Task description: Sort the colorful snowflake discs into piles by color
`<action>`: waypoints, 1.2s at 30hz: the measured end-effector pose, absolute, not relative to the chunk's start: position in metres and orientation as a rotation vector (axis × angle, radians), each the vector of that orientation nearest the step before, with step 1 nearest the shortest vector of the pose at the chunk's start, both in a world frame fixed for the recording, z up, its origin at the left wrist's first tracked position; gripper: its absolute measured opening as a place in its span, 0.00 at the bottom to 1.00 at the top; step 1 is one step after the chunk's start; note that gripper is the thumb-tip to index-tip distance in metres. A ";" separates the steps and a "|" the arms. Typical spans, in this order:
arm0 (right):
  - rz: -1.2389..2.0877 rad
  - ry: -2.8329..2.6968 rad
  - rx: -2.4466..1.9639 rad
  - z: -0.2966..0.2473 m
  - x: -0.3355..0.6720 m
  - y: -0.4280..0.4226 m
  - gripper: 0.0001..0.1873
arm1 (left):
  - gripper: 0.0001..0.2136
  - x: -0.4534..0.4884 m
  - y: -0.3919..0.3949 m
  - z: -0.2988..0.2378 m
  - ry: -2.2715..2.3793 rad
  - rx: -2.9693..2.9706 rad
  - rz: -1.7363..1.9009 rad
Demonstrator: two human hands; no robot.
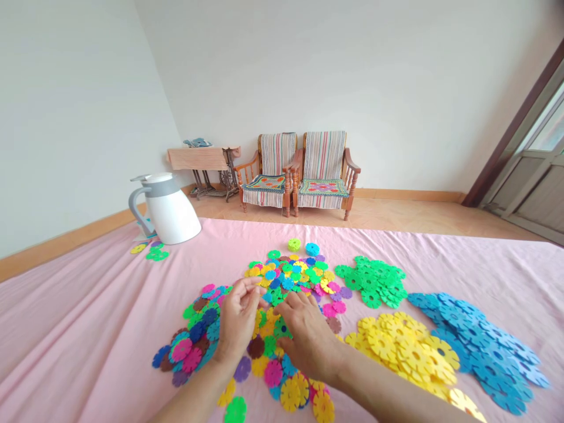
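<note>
Flat plastic snowflake discs in many colours lie in a loose mixed heap [286,276] on a pink bedsheet [88,305]. My left hand [240,317] hangs just above the heap's near edge, fingers curled together; anything between them is hidden. My right hand [308,332] sits palm down with its fingertips on the discs, near a green one [282,328]. Beyond it lie a green disc pile [370,282], a yellow disc pile [400,349] and a blue disc pile [480,352]. A multicoloured group [189,346] lies left of my left hand.
A white and grey jug [170,211] stands at the sheet's far left corner, with a few discs [154,252] near it. Beyond the sheet are two striped wooden armchairs [268,176] [324,173], a treadle sewing table [207,167] and a door [529,153].
</note>
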State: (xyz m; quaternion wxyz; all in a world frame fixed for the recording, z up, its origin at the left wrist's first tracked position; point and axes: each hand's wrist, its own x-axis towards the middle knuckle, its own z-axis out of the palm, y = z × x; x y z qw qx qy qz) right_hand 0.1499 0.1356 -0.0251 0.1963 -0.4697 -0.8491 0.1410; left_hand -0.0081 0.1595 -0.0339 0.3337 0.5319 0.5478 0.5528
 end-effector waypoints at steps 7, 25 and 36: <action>0.669 -2.085 -1.288 -0.024 0.161 0.144 0.06 | 0.13 -0.009 0.161 -0.037 1.447 1.442 1.417; 0.222 -1.891 -1.604 -0.027 0.270 0.202 0.13 | 0.14 -0.009 0.161 -0.035 1.433 1.376 1.475; 0.114 -2.504 -1.131 -0.024 0.145 0.185 0.08 | 0.13 -0.010 0.161 -0.037 1.437 1.399 1.463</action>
